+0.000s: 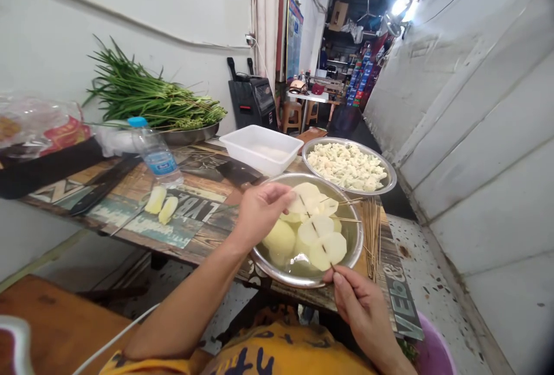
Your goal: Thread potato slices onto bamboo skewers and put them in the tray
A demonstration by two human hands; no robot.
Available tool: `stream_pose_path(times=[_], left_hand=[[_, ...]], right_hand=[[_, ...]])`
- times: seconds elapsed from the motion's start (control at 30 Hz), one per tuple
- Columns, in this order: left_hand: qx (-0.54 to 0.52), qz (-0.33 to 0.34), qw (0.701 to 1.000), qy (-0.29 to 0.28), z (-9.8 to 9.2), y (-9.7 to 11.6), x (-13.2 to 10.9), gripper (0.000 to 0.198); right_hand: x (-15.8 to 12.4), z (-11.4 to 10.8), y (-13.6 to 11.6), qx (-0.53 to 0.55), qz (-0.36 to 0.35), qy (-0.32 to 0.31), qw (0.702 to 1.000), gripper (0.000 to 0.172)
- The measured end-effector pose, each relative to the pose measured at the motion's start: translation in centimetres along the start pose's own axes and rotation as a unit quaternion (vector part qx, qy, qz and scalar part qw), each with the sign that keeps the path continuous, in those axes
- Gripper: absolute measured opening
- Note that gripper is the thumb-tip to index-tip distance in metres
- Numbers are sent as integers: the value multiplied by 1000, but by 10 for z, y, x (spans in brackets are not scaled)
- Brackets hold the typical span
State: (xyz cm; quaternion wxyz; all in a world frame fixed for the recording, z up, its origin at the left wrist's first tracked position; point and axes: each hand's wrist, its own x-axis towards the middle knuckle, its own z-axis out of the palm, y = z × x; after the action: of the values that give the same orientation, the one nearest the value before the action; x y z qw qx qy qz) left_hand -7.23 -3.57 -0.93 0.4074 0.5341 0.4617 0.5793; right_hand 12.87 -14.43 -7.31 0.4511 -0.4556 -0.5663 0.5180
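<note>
Over a metal bowl (pixel 360 236) of water, several pale potato slices (pixel 316 228) are threaded on a thin wooden skewer (pixel 314 226). My right hand (pixel 357 300) pinches the skewer's near end between thumb and fingers. At its far end, my left hand (pixel 264 210) has its thumb and fingers closed on the edge of the top potato slice (pixel 305 195). Peeled potatoes (pixel 280 239) sit in the water below. More skewers poke over the bowl's right rim. A bundle of bare skewers (pixel 371 236) lies on the table just right of the bowl.
Behind the bowl stand a white plastic tub (pixel 259 150) and a wide bowl of cauliflower pieces (pixel 348 167). To the left are a water bottle (pixel 158 156), two yellowish vegetable pieces (pixel 168 209), a dark-handled knife (pixel 101 187) and a pan of green stalks (pixel 151 95). A cleaver (pixel 238 172) lies mid-table.
</note>
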Motion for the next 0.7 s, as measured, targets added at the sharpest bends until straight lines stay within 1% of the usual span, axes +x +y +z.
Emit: stream_pose_path(times=[0.07, 0.2, 0.3, 0.43, 0.5, 0.57, 0.63, 0.67, 0.7], left_hand=[[-1, 5, 1000, -17, 4, 2, -3, 22], [-6, 4, 1000, -14, 12, 3, -4, 22], [-60, -22, 998, -6, 16, -3, -1, 25], [-146, -70, 987, -10, 18, -10, 2, 29], [-194, -106, 975, -32, 19, -8, 0, 31], [-230, -159, 957, -80, 22, -5, -5, 33], [-231, -208, 941, -137, 28, 0, -13, 31], [-222, -220, 938, -151, 31, 2, -16, 31], [-214, -221, 940, -150, 34, 3, -18, 31]], right_hand=[[1, 0, -2, 17, 4, 6, 1000, 28], [1, -3, -4, 29, 3, 17, 999, 28], [2, -6, -4, 7, -12, 31, 999, 28], [4, -8, -7, -34, -27, 37, 998, 29], [4, -8, -7, -34, -28, 40, 998, 31], [5, -8, -5, -28, -32, 48, 998, 32], [5, -7, -3, -29, -38, 53, 997, 32], [6, -6, -3, -32, -41, 52, 997, 32], [6, -6, -3, -37, -43, 52, 997, 31]])
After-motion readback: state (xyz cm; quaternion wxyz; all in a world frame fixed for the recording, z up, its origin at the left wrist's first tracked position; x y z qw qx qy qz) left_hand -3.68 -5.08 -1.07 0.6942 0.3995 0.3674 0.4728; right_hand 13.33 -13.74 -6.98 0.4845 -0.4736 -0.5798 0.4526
